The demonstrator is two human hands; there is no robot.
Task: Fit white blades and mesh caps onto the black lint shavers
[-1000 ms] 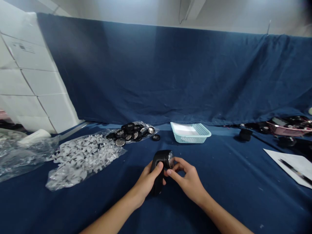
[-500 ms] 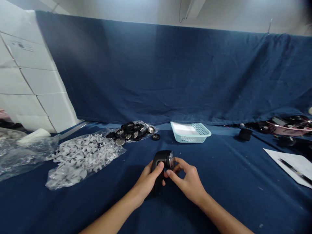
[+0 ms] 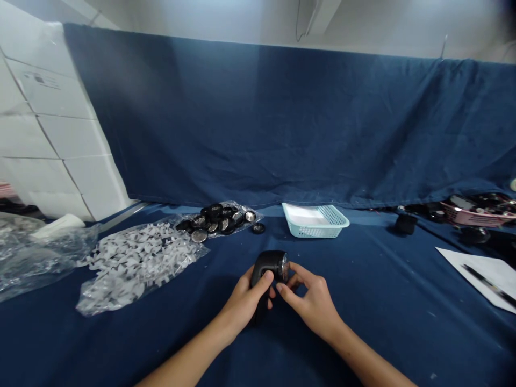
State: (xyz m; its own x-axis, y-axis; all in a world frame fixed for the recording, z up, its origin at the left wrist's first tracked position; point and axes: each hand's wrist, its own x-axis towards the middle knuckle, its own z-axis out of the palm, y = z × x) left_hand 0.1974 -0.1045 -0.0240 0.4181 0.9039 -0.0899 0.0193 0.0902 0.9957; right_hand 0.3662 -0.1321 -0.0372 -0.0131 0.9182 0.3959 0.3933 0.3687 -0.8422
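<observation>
A black fabric shaver (image 3: 271,262) with a bent handle and a round, shiny metal head (image 3: 285,267) is held just above the blue cloth. My left hand (image 3: 246,295) wraps its handle, the thumb lying along the near side. The lower handle is partly hidden behind those fingers. At the head's right side, my right hand (image 3: 312,295) has curled fingers against the rim, with the thumb just below it. Part of the head is covered by these fingertips.
Beyond the hands lie black-rimmed metal discs (image 3: 220,219) on clear plastic. A bag of small white plastic parts (image 3: 141,263) is at left. A light-blue basket (image 3: 318,231) stands ahead. Paper (image 3: 489,277) with a pen and a pink basket (image 3: 475,217) are at right.
The fabric shaver has turned slightly, so less of its metal face shows. Both hands keep nearly the same places on it.
</observation>
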